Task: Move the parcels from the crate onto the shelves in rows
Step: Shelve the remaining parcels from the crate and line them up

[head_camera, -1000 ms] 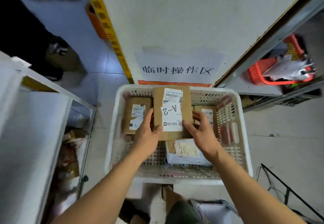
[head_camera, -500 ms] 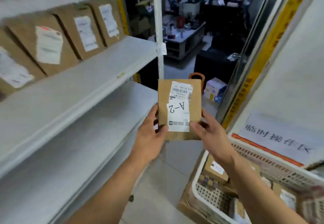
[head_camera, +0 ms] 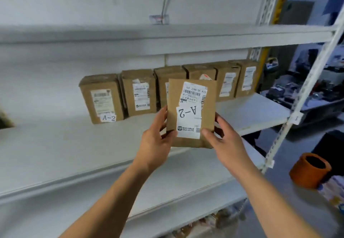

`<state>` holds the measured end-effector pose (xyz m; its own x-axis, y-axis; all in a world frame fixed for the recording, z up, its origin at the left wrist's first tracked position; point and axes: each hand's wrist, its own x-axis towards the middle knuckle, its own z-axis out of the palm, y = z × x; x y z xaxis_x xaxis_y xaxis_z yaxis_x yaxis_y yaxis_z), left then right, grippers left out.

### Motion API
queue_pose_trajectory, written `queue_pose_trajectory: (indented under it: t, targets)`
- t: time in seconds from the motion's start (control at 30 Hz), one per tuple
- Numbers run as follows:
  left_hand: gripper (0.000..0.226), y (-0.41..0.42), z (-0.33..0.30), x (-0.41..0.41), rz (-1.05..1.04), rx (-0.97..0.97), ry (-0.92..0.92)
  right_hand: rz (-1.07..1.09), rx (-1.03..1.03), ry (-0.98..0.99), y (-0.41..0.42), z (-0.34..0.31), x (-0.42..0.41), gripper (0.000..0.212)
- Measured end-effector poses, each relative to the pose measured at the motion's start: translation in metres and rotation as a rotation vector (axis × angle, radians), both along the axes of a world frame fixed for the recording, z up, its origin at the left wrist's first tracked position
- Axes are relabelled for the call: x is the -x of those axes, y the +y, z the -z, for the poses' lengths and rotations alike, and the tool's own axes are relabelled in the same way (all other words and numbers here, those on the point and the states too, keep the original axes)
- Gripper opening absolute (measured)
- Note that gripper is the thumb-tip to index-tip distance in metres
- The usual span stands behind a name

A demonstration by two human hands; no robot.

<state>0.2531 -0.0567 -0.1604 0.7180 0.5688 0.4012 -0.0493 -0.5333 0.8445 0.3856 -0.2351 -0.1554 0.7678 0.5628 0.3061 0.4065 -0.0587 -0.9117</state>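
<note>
From where I stand, the held parcel [head_camera: 191,113] covers most of the third box in the row [head_camera: 162,81] and the lower part of the fourth [head_camera: 202,72], so their labels can't be read. Its own bottom corners sit behind the left hand [head_camera: 155,142] and the right hand [head_camera: 223,144], whose fingers behind the cardboard are out of sight. The small print on every label is too fine to make out. A brown shape [head_camera: 5,118] is cut off at the left edge. The clutter at the far right [head_camera: 305,88] is blurred, as are the things under the lowest shelf [head_camera: 214,221].
</note>
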Motion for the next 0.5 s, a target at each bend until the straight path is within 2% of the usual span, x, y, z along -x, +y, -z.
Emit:
queue_pose_trajectory:
  t: [0.27,0.5]
  targets:
    - [0.078,0.066,0.009,0.1,-0.338,0.103,-0.025,-0.335,0.013,-0.038,0.126,0.011,0.044,0.055]
    - [0.076,0.117,0.02,0.174,-0.498,0.138,-0.044,-0.472,0.093,-0.102,0.221,0.024,0.098,0.063]
